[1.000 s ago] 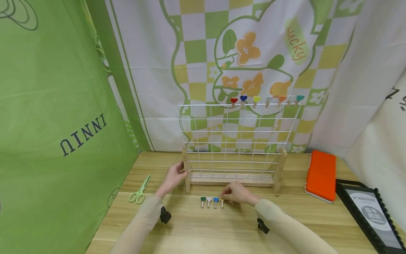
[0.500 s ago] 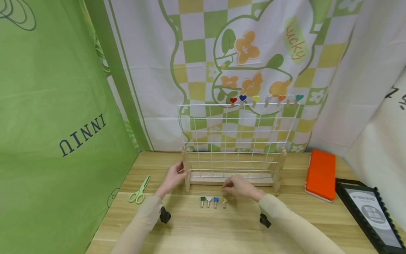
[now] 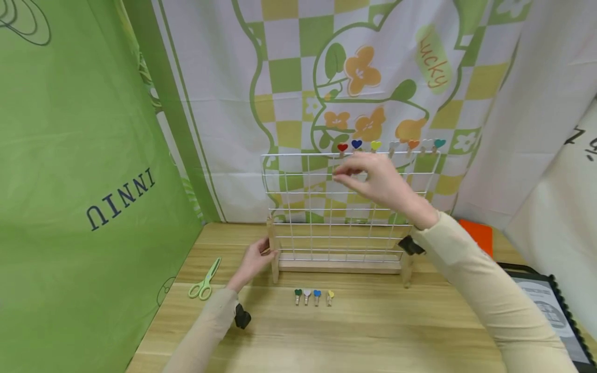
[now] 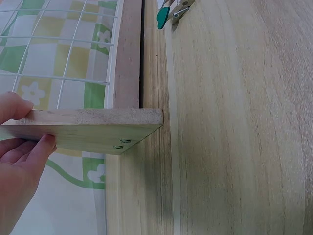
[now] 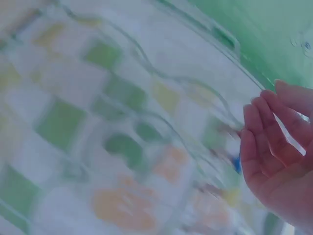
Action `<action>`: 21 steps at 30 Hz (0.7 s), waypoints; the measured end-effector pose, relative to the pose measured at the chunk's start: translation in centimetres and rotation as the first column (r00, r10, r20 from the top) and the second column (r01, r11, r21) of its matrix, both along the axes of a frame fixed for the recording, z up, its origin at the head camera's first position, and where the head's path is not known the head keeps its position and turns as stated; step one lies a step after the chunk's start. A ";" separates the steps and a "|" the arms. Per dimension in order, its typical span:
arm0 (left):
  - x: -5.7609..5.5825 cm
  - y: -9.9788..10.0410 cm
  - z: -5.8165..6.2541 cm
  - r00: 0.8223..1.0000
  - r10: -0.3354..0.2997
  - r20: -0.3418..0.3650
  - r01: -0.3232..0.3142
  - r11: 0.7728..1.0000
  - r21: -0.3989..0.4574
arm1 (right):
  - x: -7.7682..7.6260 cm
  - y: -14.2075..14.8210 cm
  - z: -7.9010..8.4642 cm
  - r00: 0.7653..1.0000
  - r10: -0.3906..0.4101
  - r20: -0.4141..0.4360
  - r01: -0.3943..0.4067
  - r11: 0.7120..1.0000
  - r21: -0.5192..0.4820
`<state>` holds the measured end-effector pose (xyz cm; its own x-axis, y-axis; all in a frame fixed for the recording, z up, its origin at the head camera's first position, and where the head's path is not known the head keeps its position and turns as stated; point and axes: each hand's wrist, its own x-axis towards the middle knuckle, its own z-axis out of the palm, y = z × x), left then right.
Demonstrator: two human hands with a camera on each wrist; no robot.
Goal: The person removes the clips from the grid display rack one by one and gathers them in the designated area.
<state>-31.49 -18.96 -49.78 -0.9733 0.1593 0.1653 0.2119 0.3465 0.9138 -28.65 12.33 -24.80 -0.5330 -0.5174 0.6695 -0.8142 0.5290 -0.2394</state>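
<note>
My left hand (image 3: 253, 261) pinches the wooden side post (image 4: 88, 117) of a white wire grid rack (image 3: 298, 209), thumb on one face and fingers on the other. Raised before the grid's upper part, my right hand (image 3: 373, 178) has its fingers loosely bent; no object shows in it. Just above it, along the top wire, sit heart clothespins: a red one (image 3: 342, 147), a dark blue one (image 3: 356, 144), a yellow one (image 3: 375, 145) and several more. On the table lie a green clothespin (image 3: 298, 293), a white one (image 3: 307, 293), a blue one (image 3: 317, 293) and a yellow one (image 3: 330, 294).
Green-handled scissors (image 3: 204, 282) lie left of my left forearm. An orange case (image 3: 480, 237) and a black-framed spiral pad (image 3: 541, 298) lie at the right, partly behind my right sleeve. A patterned curtain (image 3: 210, 129) hangs behind the rack.
My right hand has let go of the yellow clothespin on the table, which now lies slightly further right, and has risen to the grid's top. The left hand has stayed on the post.
</note>
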 end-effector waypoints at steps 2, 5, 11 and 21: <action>0.1 0.0 0.1 1.000 -0.002 0.003 0.002 1.000 0.005 | -0.3 0.3 2.4 0.997 -0.028 -0.077 0.028 1.000 -0.010; 0.1 -0.2 0.1 1.000 -0.006 -0.007 0.006 1.000 0.011 | -1.2 0.6 4.9 0.988 -0.078 -0.130 0.080 0.997 0.010; 0.6 -0.2 0.8 0.999 -0.030 -0.012 0.030 0.999 0.013 | -3.1 1.1 6.2 0.992 -0.118 -0.048 0.124 0.978 0.167; 0.2 -0.3 0.3 1.000 -0.014 -0.017 0.015 1.000 0.022 | -3.8 0.7 6.1 0.992 -0.123 -0.024 0.125 0.965 0.229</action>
